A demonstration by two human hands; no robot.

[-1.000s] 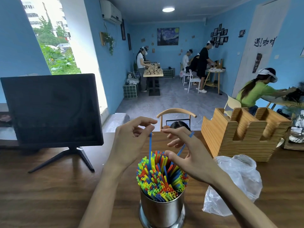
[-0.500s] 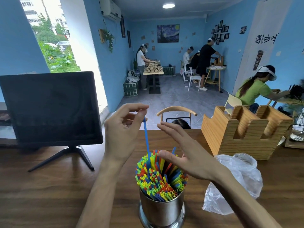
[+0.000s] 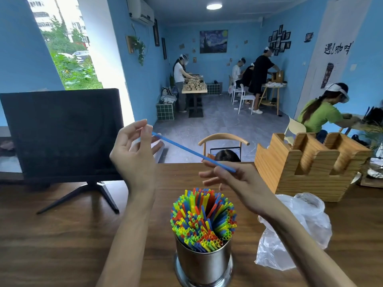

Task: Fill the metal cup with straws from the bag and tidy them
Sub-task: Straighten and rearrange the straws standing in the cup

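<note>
A shiny metal cup [image 3: 204,266] stands near the front edge of the wooden table, packed with upright coloured straws [image 3: 203,219]. Above it a single blue straw [image 3: 186,151] lies slanted in the air, clear of the cup. My left hand [image 3: 134,154] pinches its upper left end between thumb and fingertips. My right hand [image 3: 234,181] holds its lower right end with curled fingers. A crumpled clear plastic bag [image 3: 298,228] lies on the table to the right of the cup.
A black monitor [image 3: 62,131] on a tripod foot stands at the left. A wooden slotted holder [image 3: 306,164] sits at the back right. A chair back [image 3: 223,139] shows beyond the table's far edge. Several people work further off in the blue room.
The blue straw has come out of the bundle; my left hand lifted it up and leftward and my right hand took hold of its lower end, so it now lies slanted.
</note>
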